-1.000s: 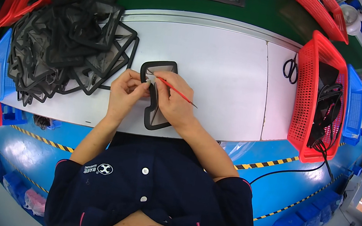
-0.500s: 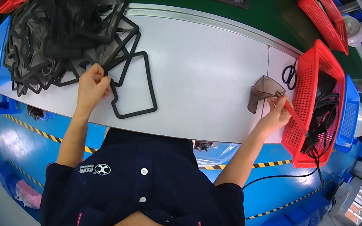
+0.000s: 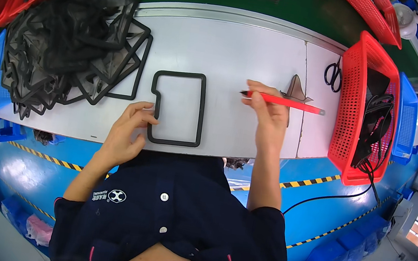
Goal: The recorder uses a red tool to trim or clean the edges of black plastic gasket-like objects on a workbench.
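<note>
- I see the black frame [image 3: 201,112] flat on the table [image 3: 256,44], mid-picture, notch facing left.
- Left hand [image 3: 127,130]: fingers parted at the frame's left side; I can't tell if they touch.
- Right hand [image 3: 272,122], right of centre: clamped on the red tool [image 3: 304,107], dark tip leftward.
- My worry: a careless tip could nick the rim, and a loose left hand could let it slide.

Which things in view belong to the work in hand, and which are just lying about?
In the job, it seems:
slim red tool, in right hand
black frame, by left hand
heaped black frames

Apparently just lying about:
scissors
red basket
white fan
</note>
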Demonstrator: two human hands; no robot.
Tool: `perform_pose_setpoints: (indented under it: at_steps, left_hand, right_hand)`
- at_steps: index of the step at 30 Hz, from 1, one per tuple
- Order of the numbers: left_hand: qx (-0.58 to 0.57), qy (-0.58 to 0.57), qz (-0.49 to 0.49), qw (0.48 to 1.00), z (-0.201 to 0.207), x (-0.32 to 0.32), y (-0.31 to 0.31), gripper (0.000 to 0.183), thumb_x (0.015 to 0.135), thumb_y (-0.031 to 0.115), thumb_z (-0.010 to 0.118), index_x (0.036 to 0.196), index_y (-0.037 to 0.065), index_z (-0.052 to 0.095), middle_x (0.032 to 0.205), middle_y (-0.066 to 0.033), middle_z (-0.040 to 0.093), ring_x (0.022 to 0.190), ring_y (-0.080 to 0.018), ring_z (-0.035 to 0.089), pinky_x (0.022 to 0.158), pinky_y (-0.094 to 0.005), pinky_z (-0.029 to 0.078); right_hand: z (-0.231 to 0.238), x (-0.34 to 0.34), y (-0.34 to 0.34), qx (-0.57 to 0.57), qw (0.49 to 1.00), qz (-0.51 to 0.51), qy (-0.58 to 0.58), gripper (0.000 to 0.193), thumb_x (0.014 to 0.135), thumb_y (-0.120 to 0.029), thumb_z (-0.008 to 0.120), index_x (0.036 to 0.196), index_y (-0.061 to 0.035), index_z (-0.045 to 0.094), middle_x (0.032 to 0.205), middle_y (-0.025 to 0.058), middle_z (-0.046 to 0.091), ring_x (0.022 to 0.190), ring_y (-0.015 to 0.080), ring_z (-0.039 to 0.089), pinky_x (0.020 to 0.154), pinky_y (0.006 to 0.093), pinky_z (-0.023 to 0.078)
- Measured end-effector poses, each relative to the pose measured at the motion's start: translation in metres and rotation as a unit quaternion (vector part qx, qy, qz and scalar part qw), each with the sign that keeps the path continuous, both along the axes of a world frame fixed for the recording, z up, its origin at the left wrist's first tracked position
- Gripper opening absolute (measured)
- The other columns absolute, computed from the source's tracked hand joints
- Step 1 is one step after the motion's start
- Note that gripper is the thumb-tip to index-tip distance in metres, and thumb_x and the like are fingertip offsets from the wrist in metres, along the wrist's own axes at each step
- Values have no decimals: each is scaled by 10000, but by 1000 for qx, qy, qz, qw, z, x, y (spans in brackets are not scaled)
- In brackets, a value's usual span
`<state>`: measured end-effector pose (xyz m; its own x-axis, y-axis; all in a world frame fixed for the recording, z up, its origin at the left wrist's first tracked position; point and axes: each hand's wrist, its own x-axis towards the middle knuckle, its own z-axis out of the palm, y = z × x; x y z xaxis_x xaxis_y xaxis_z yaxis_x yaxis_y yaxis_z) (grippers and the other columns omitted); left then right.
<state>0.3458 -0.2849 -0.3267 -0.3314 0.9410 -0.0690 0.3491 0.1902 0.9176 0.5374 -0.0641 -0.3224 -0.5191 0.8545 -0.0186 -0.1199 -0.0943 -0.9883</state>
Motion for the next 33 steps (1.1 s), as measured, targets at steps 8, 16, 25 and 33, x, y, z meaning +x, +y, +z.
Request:
perform_pose_setpoints:
  at_steps: [8, 16, 25, 33]
  left_hand:
    - [-39, -408, 129, 903, 5, -14, 36, 597, 857, 119, 497, 1387, 105, 223, 1295, -228, 363, 1011, -283, 566, 734, -373, 543]
    - [-43, -331, 126, 934, -22, -20, 34, 371, 866, 161, 575, 1196, 4, 507, 937, -56, 593, 712, -94, 534, 587, -212, 437]
    - [64, -451, 192, 869, -13, 2, 36, 207, 872, 175, 594, 992, 7, 585, 903, -58, 604, 821, -119, 586, 734, -288, 513]
    - [64, -447, 201, 869, -8, 1, 40, 209, 883, 162, 577, 1008, -5, 576, 898, -60, 598, 815, -115, 588, 701, -275, 522]
  right_hand:
    - [-32, -62, -41, -123, 957, 260, -29, 186, 912, -156, 509, 1016, -18, 578, 1166, 159, 539, 1092, 225, 527, 883, 338, 485]
    - [-30, -64, -48, -315, 903, 276, 98, 186, 927, -168, 488, 1044, -34, 540, 1158, 123, 542, 1017, 203, 567, 894, 355, 483]
    - [-30, -68, -69, -224, 943, 225, 96, 178, 904, -155, 534, 982, -3, 586, 820, 58, 597, 759, 119, 561, 688, 258, 458]
    - [-26, -70, -71, -193, 951, 223, 94, 174, 902, -146, 533, 975, 1, 591, 840, 52, 598, 746, 110, 550, 700, 255, 461]
